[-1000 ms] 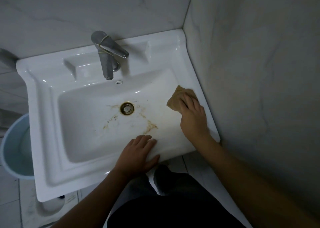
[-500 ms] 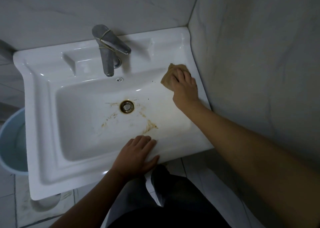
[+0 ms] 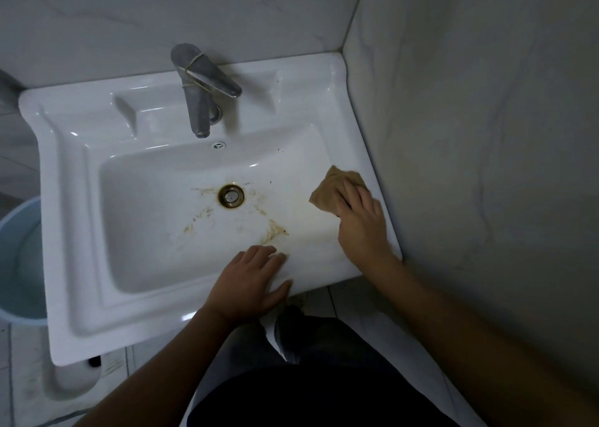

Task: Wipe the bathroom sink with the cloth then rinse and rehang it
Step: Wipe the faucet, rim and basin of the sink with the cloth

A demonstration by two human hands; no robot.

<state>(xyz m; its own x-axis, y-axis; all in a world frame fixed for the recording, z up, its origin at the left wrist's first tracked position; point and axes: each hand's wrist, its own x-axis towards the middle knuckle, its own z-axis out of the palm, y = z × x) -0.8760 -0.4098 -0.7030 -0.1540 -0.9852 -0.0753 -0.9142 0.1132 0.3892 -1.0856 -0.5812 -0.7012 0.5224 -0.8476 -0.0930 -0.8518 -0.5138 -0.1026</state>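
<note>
A white ceramic sink sits in the corner, with brown stains around its metal drain. My right hand presses a tan cloth against the basin's right inner wall, fingers on top of it. My left hand lies flat on the sink's front rim, fingers together, holding nothing. A grey metal tap with a rubber band around it stands at the back; no water runs from it.
Grey marbled walls close in behind and to the right. A pale blue bucket stands on the tiled floor at the left, beside the sink. My dark clothing fills the bottom of the view.
My right hand with the cloth went up to the basin's back right corner, then slid back down the right wall toward me. The left hand stayed put.
</note>
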